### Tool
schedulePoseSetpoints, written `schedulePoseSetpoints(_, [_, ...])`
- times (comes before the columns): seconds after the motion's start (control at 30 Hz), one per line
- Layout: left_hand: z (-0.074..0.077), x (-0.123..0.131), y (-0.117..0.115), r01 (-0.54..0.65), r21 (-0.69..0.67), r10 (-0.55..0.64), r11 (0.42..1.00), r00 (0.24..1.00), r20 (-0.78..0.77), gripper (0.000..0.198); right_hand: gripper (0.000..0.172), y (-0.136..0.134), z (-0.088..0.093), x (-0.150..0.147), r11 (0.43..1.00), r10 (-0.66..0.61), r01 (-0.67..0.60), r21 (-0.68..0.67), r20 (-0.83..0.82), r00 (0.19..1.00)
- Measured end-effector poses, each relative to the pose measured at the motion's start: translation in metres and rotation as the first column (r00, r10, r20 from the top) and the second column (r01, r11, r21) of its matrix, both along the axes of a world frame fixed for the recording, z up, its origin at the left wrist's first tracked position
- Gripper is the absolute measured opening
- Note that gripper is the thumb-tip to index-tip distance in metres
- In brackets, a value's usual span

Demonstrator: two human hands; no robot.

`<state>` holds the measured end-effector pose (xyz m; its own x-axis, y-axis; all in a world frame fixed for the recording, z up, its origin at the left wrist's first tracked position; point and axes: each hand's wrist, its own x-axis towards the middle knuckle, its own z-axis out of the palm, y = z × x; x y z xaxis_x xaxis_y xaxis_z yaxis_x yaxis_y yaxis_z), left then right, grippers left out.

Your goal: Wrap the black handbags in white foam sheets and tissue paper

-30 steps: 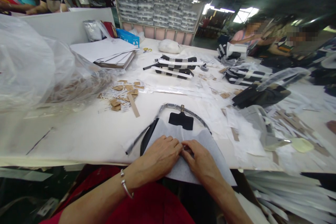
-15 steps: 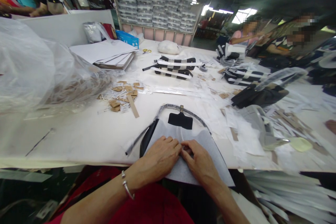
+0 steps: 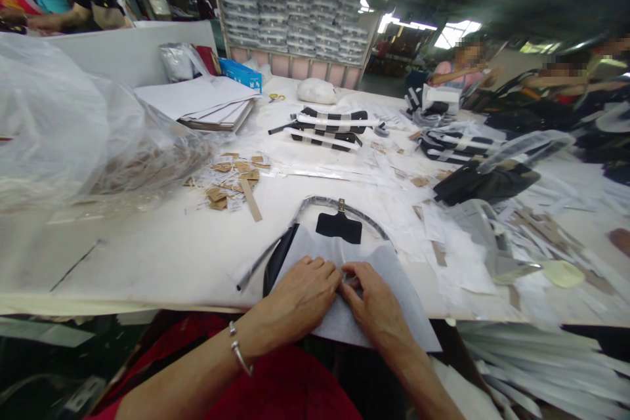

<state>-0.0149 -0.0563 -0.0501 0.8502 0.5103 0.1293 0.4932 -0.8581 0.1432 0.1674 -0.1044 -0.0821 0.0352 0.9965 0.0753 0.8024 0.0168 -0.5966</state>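
Observation:
A black bag lies at the table's near edge under a sheet of white tissue paper (image 3: 394, 275). Its wrapped strap (image 3: 315, 205) arches away from me, and a black flap with a brass clasp (image 3: 339, 226) shows above the paper. My left hand (image 3: 301, 294) and my right hand (image 3: 371, 302) rest side by side on the paper, fingertips meeting at the middle. Both have their fingers curled and pinched on a small fold or piece there; what it is I cannot make out. A silver bangle (image 3: 239, 356) is on my left wrist.
A big clear plastic bag (image 3: 73, 138) fills the left. Brown tags (image 3: 231, 177) and a stack of white sheets (image 3: 201, 102) lie beyond. Wrapped black bags (image 3: 329, 126) sit mid-table, more bags and paper scraps to the right. Other people work at the far left and right.
Almost nothing differs. My hands stay together on the tissue paper with only slight finger movement. The view has shifted a little.

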Motion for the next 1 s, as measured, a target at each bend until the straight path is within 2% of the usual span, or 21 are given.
schedulePoseSetpoints(0.13, [-0.004,0.000,0.000,-0.013,-0.028,0.013,1.000,1.000,0.004,0.019,0.014,0.001,0.000,0.002,0.999,0.036,-0.036,-0.026,0.017,0.999])
schedulePoseSetpoints(0.27, [-0.011,0.001,0.002,0.008,-0.066,-0.010,0.998,1.000,-0.018,0.012,0.012,0.004,0.010,0.002,0.988,0.108,-0.100,-0.118,0.064,0.992])
schedulePoseSetpoints(0.37, [-0.016,0.003,0.004,0.002,-0.073,-0.005,0.997,0.999,-0.037,0.010,0.008,0.006,0.016,0.000,0.983,0.090,-0.074,-0.168,0.085,0.992])
schedulePoseSetpoints(0.47, [-0.015,0.004,0.005,-0.014,-0.074,0.011,0.997,0.999,-0.043,0.010,0.006,0.005,0.016,0.000,0.990,0.038,-0.024,-0.139,0.099,0.994])
schedulePoseSetpoints(0.63, [-0.009,0.000,0.005,-0.003,-0.123,0.003,0.992,1.000,-0.001,0.009,0.013,0.002,0.012,0.006,0.986,-0.053,0.029,-0.164,-0.145,0.988])
schedulePoseSetpoints(0.73, [-0.010,-0.002,0.005,0.033,-0.139,-0.030,0.990,0.999,0.024,0.009,0.012,0.002,0.013,0.009,0.985,-0.056,0.014,-0.173,-0.238,0.970])
schedulePoseSetpoints(0.87, [-0.014,-0.001,0.007,0.058,-0.122,-0.057,0.991,0.998,0.014,0.009,0.010,0.002,0.018,0.010,0.987,-0.023,-0.025,-0.161,-0.288,0.957])
schedulePoseSetpoints(1.0, [-0.013,0.001,0.006,0.079,-0.105,-0.081,0.991,0.997,-0.010,0.007,0.014,0.004,0.022,0.007,0.986,-0.031,-0.015,-0.168,-0.263,0.964])
